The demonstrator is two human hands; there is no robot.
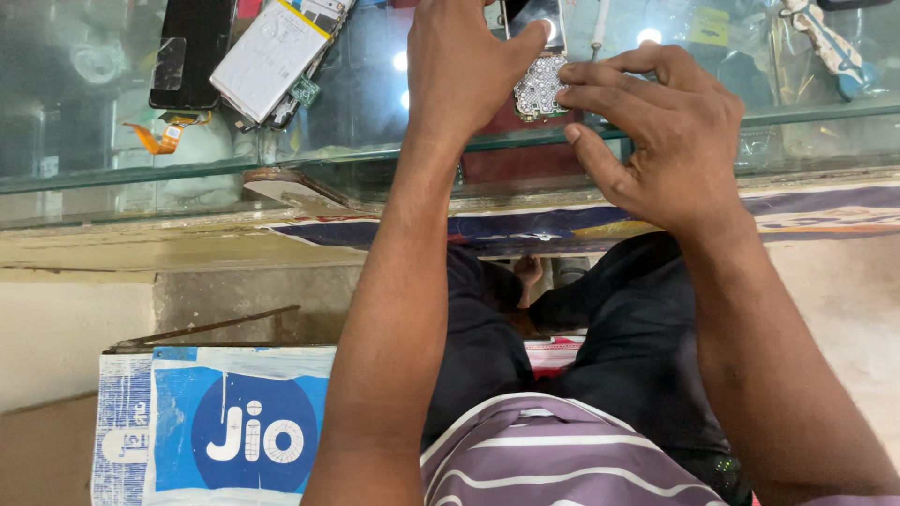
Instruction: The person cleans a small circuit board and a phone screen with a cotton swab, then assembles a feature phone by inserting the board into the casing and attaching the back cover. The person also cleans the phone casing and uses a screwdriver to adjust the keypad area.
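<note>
Watching from the head view, I saw my left hand (464,66) curled over a small keypad circuit board (540,87), thumb pressed at its top edge, on the far part of the glass counter (112,173). My right hand (670,131) lay just right of the board, fingers (609,96) pressed together and touching its edge. Farther left lay a white battery (269,56) and a dark phone panel (192,52), well apart from both hands.

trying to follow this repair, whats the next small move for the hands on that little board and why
Probably steady the small circuit board with the left hand and lift its edge with the right hand. Both hands already pinch it on the glass counter, the left thumb on its top and the right fingertips at its side.
</note>
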